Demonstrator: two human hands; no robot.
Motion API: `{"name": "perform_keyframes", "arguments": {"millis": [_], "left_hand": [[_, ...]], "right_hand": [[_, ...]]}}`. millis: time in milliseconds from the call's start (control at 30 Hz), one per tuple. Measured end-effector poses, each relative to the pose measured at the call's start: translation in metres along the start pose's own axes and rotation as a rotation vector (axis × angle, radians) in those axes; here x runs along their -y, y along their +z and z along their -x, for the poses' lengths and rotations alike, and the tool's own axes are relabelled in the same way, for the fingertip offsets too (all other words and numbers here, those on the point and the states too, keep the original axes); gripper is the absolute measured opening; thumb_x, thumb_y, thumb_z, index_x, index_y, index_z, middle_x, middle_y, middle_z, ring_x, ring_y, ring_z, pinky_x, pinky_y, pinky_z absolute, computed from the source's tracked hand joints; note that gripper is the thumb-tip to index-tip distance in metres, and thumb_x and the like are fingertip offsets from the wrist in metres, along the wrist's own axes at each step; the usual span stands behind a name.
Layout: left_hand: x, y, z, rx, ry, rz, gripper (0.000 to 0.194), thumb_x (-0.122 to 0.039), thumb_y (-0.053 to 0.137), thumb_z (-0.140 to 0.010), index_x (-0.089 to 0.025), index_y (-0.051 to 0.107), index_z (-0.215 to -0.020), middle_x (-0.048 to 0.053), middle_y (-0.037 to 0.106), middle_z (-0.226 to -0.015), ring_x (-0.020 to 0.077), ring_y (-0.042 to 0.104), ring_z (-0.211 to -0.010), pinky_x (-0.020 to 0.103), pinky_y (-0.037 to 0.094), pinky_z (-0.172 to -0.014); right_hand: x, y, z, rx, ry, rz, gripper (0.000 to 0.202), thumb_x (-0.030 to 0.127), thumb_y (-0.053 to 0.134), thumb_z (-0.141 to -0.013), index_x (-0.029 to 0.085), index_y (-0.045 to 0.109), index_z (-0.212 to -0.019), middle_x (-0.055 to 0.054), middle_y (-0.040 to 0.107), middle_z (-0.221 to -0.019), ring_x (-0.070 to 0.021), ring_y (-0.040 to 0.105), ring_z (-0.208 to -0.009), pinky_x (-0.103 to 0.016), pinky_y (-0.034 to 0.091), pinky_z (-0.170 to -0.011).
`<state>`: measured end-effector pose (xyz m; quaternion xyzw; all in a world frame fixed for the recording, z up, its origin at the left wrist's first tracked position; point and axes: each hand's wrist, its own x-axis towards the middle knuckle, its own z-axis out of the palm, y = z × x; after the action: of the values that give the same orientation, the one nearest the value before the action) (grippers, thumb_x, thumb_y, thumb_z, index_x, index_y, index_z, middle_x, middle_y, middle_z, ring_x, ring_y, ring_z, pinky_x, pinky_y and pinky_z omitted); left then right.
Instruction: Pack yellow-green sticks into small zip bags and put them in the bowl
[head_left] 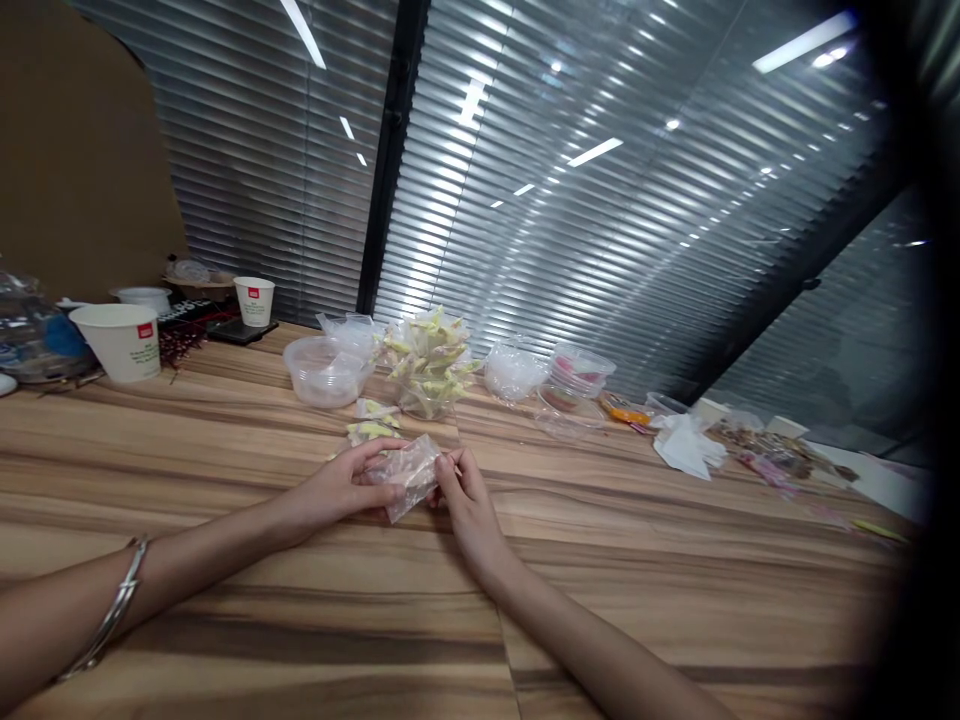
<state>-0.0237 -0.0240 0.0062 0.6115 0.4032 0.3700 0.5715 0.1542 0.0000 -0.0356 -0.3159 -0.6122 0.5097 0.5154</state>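
Observation:
Just above the wooden table [420, 620], both my hands hold one small clear plastic bag [414, 482]. My left hand [341, 488] grips its left side between thumb and fingers. The fingers of my right hand [466, 498] pinch the bag's right edge. Whatever is inside the bag is too blurred to make out. Beyond my left hand lie small clear packets with yellow pieces [373, 422]. Behind them, a clear tub [429, 395] is heaped with similar yellow packets [435, 350].
Clear plastic bowls [319, 378] stand left of the heap. Stacked lidded tubs [577, 370], white tissue [686, 445] and wrappers lie to the right. Paper cups [120, 345] and a large clear bottle [41, 340] stand far left. A blind-covered glass wall [600, 220] rises behind the table.

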Motion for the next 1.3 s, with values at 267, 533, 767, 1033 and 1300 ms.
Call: {"name": "perform_keyframes", "arguments": {"millis": [267,533,767,1033,1300], "left_hand": [[0.009,-0.007,-0.005,-0.214,0.045,0.041,0.056,-0.032,0.069,-0.068,-0.018,0.045,-0.117,0.004,0.061,-0.087,0.0078,0.055,-0.069,0.021,0.045,-0.066],[0.004,-0.009,-0.004,-0.214,0.04,0.2,0.046,-0.034,0.062,-0.075,-0.022,0.045,-0.115,0.003,0.058,-0.09,0.008,0.056,-0.07,0.022,0.046,-0.068],[0.003,-0.009,-0.006,-0.182,0.047,0.122,0.029,-0.039,0.06,-0.076,-0.013,0.054,-0.086,0.005,0.059,-0.089,0.0067,0.052,-0.073,0.018,0.043,-0.069],[0.002,-0.003,-0.003,-0.174,0.064,0.028,0.038,-0.038,0.063,-0.074,-0.017,0.053,-0.104,0.004,0.06,-0.097,0.0102,0.054,-0.081,0.02,0.043,-0.071],[0.006,-0.002,-0.004,-0.15,0.043,-0.003,0.05,-0.036,0.065,-0.071,-0.018,0.046,-0.114,0.008,0.057,-0.108,0.0147,0.056,-0.095,0.023,0.045,-0.078]], "right_hand": [[-0.003,0.0,-0.003,0.02,0.003,-0.028,0.034,0.044,0.054,-0.078,0.015,0.039,-0.087,0.001,0.043,-0.069,-0.005,0.04,-0.06,-0.016,0.032,-0.055],[0.001,0.002,0.0,0.078,-0.041,0.008,0.03,0.037,0.058,-0.076,0.013,0.04,-0.079,0.001,0.041,-0.07,-0.0045,0.036,-0.062,-0.016,0.03,-0.057],[0.008,0.001,0.002,0.064,-0.063,0.034,0.026,0.034,0.058,-0.077,0.012,0.045,-0.078,0.0,0.044,-0.07,-0.005,0.039,-0.063,-0.017,0.031,-0.059],[-0.004,-0.004,-0.005,0.024,-0.022,-0.008,0.029,0.039,0.059,-0.075,0.012,0.051,-0.084,-0.003,0.051,-0.075,-0.0067,0.043,-0.063,-0.018,0.035,-0.058],[-0.009,-0.007,-0.002,0.06,-0.113,0.215,0.027,0.037,0.05,-0.082,0.013,0.061,-0.089,-0.006,0.056,-0.089,-0.012,0.05,-0.082,-0.024,0.04,-0.076]]}}
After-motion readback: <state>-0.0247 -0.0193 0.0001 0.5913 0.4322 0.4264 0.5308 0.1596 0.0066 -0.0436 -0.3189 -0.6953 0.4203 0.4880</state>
